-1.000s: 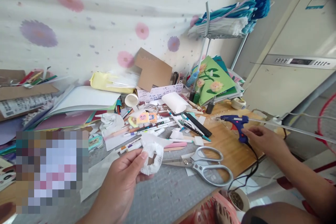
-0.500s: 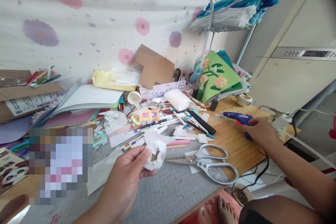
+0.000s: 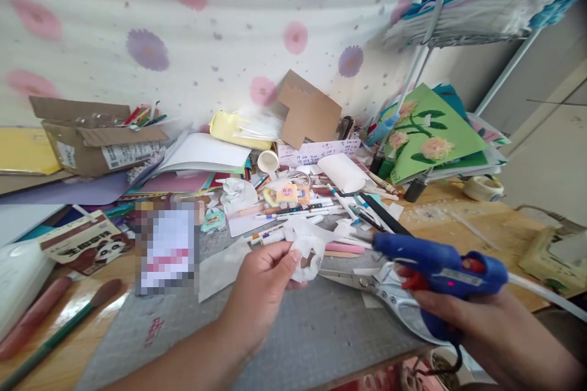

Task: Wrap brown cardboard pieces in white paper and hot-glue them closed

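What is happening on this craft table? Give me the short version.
A person sits at a cluttered table. The left hand pinches a crumpled white paper ring above the grey cutting mat. The right hand grips a blue glue gun, its nozzle pointing toward the ring. Scissors lie on the mat under the gun.
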`<action>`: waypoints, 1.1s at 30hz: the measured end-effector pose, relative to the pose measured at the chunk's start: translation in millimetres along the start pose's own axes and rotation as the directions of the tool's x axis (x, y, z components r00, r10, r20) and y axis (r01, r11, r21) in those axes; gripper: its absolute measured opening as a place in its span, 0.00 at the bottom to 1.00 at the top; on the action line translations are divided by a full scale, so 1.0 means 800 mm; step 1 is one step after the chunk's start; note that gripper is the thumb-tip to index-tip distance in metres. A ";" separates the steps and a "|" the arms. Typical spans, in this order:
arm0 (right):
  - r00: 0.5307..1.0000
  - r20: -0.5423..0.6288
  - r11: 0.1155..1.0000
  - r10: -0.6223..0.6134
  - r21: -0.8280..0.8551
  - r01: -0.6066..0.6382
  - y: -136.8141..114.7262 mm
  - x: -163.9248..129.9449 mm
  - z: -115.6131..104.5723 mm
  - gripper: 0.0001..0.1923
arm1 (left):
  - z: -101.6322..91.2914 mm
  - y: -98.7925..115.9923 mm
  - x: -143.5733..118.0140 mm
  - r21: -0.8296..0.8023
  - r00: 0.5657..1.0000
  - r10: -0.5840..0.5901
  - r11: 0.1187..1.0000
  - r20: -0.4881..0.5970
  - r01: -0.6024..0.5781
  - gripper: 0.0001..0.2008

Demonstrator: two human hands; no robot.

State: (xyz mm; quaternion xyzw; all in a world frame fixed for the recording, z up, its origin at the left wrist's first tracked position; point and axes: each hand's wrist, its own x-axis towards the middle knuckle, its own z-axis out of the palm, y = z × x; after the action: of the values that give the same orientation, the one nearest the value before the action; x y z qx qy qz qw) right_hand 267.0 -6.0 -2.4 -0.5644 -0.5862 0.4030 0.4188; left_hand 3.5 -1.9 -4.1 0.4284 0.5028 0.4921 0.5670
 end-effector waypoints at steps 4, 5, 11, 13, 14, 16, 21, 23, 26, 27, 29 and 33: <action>0.995 0.095 0.995 -0.023 -0.091 0.031 0.005 -0.004 0.029 0.24 | -0.001 -0.001 -0.001 0.080 0.999 0.030 0.996 0.013 -0.031 0.12; 0.996 0.089 0.991 -0.031 -0.130 0.042 0.006 -0.003 0.034 0.26 | 0.000 -0.001 -0.002 0.095 0.999 0.036 0.995 0.011 -0.037 0.12; 0.951 0.225 0.925 -0.210 -0.269 0.268 -0.020 0.006 0.051 0.16 | 0.002 0.002 -0.003 0.124 0.999 0.033 0.992 -0.004 -0.033 0.11; 0.924 0.244 0.894 -0.294 -0.273 0.356 -0.031 0.007 0.055 0.17 | 0.002 0.001 -0.003 0.127 1.000 0.031 0.991 -0.004 -0.031 0.11; 0.918 0.234 0.884 -0.319 -0.276 0.378 -0.035 0.007 0.056 0.17 | 0.002 0.001 -0.003 0.125 1.000 0.031 0.992 -0.002 -0.030 0.11; 0.912 0.221 0.868 -0.347 -0.293 0.401 -0.037 0.007 0.057 0.18 | 0.001 0.001 -0.002 0.115 0.999 0.033 0.993 0.000 -0.033 0.11; 0.901 0.267 0.829 -0.342 -0.365 0.423 -0.030 0.006 0.053 0.12 | 0.000 -0.001 -0.001 0.100 1.000 0.031 0.994 0.000 -0.031 0.11; 0.908 0.287 0.829 -0.303 -0.390 0.400 -0.029 0.005 0.051 0.08 | 0.000 -0.001 -0.002 0.101 1.000 0.030 0.994 0.002 -0.030 0.11; 0.909 0.311 0.827 -0.276 -0.406 0.390 -0.031 0.004 0.049 0.06 | 0.001 0.000 -0.002 0.119 1.000 0.026 0.993 -0.004 -0.026 0.10; 0.908 0.317 0.830 -0.273 -0.400 0.389 -0.033 0.004 0.048 0.05 | 0.001 0.001 -0.002 0.124 1.000 0.025 0.992 -0.009 -0.024 0.10; 0.907 0.327 0.844 -0.267 -0.376 0.384 -0.036 0.004 0.048 0.05 | 0.001 0.002 -0.003 0.129 1.000 0.026 0.991 -0.014 -0.024 0.10; 0.946 0.251 0.927 -0.205 -0.259 0.269 -0.034 0.004 0.048 0.12 | 0.001 0.000 -0.002 0.058 1.000 -0.003 0.998 -0.027 0.004 0.09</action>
State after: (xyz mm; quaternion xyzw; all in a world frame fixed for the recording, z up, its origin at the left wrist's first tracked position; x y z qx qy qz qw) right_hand 221.4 -3.7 11.1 -0.4962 -0.7457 0.3187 0.3100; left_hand 4.1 -3.5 -3.9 0.4370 0.5253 0.4820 0.5484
